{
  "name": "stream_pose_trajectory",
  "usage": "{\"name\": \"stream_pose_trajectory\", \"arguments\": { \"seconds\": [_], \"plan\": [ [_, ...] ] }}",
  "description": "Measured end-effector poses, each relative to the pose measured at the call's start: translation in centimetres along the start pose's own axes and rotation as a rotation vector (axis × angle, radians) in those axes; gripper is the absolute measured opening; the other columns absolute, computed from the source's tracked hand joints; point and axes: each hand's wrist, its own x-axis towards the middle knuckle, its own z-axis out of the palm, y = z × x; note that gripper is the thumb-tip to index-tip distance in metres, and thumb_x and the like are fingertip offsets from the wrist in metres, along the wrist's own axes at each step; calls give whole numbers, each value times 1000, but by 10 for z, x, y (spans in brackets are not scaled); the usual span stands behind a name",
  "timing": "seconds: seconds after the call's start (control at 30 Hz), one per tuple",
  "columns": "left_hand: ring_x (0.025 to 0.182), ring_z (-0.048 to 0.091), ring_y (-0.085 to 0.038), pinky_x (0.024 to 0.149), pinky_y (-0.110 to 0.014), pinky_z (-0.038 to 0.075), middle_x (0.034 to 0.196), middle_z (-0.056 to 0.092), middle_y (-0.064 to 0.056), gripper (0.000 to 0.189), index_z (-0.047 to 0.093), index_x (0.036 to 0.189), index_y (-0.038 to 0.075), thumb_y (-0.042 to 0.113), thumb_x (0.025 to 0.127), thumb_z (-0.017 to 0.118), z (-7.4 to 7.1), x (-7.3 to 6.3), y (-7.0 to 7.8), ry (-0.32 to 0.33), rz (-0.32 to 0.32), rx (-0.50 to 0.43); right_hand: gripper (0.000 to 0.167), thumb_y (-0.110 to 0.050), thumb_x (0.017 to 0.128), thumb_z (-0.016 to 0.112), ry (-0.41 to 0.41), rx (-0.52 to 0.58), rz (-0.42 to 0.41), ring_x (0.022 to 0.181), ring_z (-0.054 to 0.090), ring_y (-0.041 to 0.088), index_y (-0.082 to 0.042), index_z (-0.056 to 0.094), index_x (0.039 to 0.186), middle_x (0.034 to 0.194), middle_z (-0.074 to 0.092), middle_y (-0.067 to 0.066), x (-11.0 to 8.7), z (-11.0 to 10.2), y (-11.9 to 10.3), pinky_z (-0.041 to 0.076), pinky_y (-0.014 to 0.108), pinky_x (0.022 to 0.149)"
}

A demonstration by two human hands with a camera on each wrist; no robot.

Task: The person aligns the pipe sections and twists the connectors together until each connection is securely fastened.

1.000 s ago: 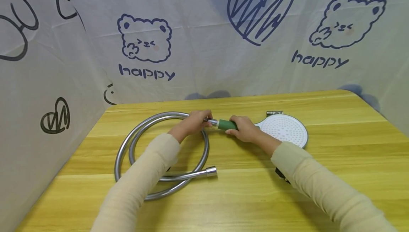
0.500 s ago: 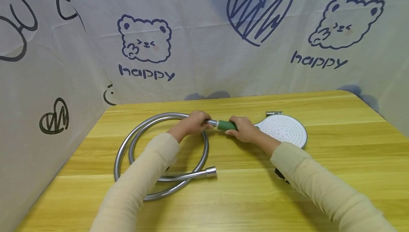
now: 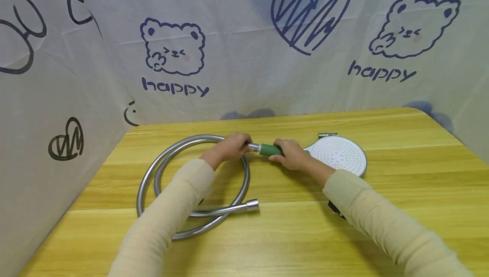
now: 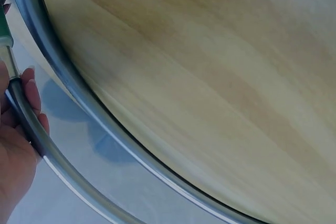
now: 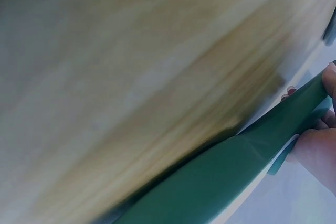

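My left hand [image 3: 232, 146] curls its fingers around one end of a silver shower hose [image 3: 143, 188]. In the left wrist view, the gripped hose end [image 4: 32, 127] meets a chrome collar at the green handle [image 4: 4, 31]. Opposite it, my right hand [image 3: 293, 155] grips the green handle of a shower head [image 3: 336, 156], whose white, dotted face points up. The right wrist view shows the green back of the shower head [image 5: 205, 182] close over the table. Hose and handle stand in line between the hands. A chrome nut [image 3: 252, 204] caps the hose's other end, lying loose.
The hose lies in wide loops on the wood-grain table [image 3: 290, 243], partly under the left sleeve [image 3: 168, 213]. Behind the shower head lies a small metal fitting [image 3: 327, 134]. A dark object [image 3: 335, 209] peeks out beside the right sleeve. White printed cloth [image 3: 244, 56] borders the table.
The left hand's fingers have shifted slightly around the chrome collar and now cover more of it. The right hand, shower head and hose loops stay in place.
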Motion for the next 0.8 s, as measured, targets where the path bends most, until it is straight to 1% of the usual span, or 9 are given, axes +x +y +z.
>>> {"name": "stream_pose_trajectory", "arguments": {
  "seconds": [0.13, 0.3, 0.5, 0.67, 0.8],
  "plan": [
    [84, 61, -22, 76, -32, 50, 96, 66, -13, 21, 62, 102, -1, 17, 93, 57, 1, 0, 0, 26, 3, 2, 34, -21, 89, 63, -5, 3, 2, 68, 48, 19, 5, 55, 108, 89, 62, 16, 0, 0, 1, 36, 27, 60],
    [84, 61, -21, 75, -32, 50, 96, 66, -13, 22, 60, 102, -1, 18, 92, 58, 1, -1, 1, 45, -9, 4, 34, -22, 89, 63, -3, -1, 1, 67, 48, 19, 5, 55, 107, 89, 61, 16, 1, 0, 1, 36, 27, 60],
    [80, 59, -19, 72, -30, 48, 95, 65, -11, 21, 58, 102, 1, 19, 91, 59, 1, -2, 2, 47, -16, 21, 32, -21, 88, 63, 6, -4, -3, 67, 47, 19, 5, 55, 106, 87, 61, 15, 0, 1, 1, 36, 26, 59],
    [79, 58, -19, 71, -31, 48, 95, 64, -11, 22, 57, 102, 2, 21, 92, 58, 0, -3, 3, 31, -8, 37, 32, -21, 88, 64, 4, 2, -3, 67, 48, 19, 5, 56, 106, 87, 61, 15, 0, 1, 1, 36, 26, 60],
    [76, 55, -19, 70, -31, 46, 96, 63, -13, 22, 55, 106, 1, 20, 96, 52, -3, -3, 4, -10, -20, 14, 33, -21, 88, 64, 6, -2, -6, 67, 48, 18, 5, 55, 106, 87, 61, 15, 0, 1, 2, 36, 26, 59]
  ]
}}
